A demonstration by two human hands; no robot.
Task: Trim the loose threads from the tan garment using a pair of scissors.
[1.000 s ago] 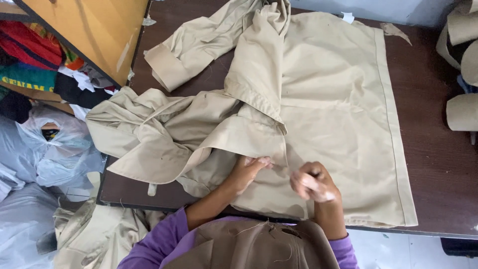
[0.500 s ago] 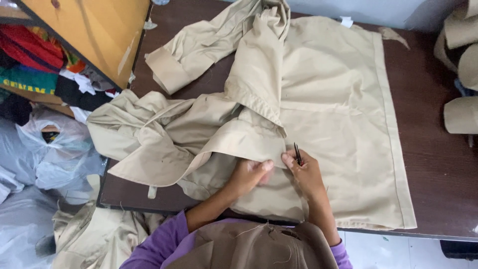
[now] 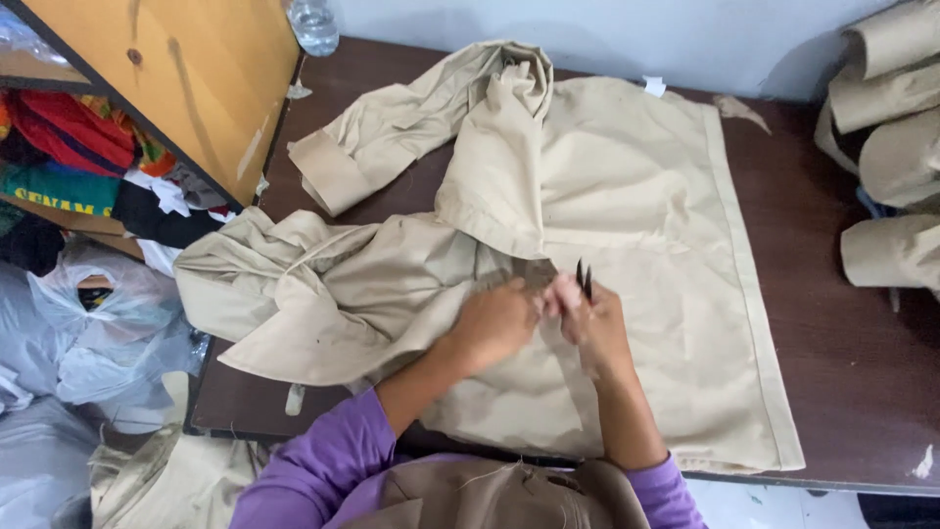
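A beige shirt-like garment (image 3: 627,186) lies spread over a dark wooden table (image 3: 862,362), one sleeve bunched at the left. My left hand (image 3: 499,321) presses and pinches the fabric near the middle of the garment. Right beside it, my right hand (image 3: 592,323) grips a small dark pair of thread snips (image 3: 584,278), whose tips point up and away from me. Both hands meet at a fold of cloth under the collar area.
Rolled beige cloth pieces (image 3: 891,147) are stacked at the table's right edge. A wooden shelf (image 3: 166,78) with coloured fabrics stands at the left, plastic bags (image 3: 88,323) below it. A clear bottle (image 3: 315,24) stands at the back left. More beige cloth lies in my lap.
My right hand moved from the near edge up to the garment's middle and joined my left hand. The snips now stick up from its fingers.
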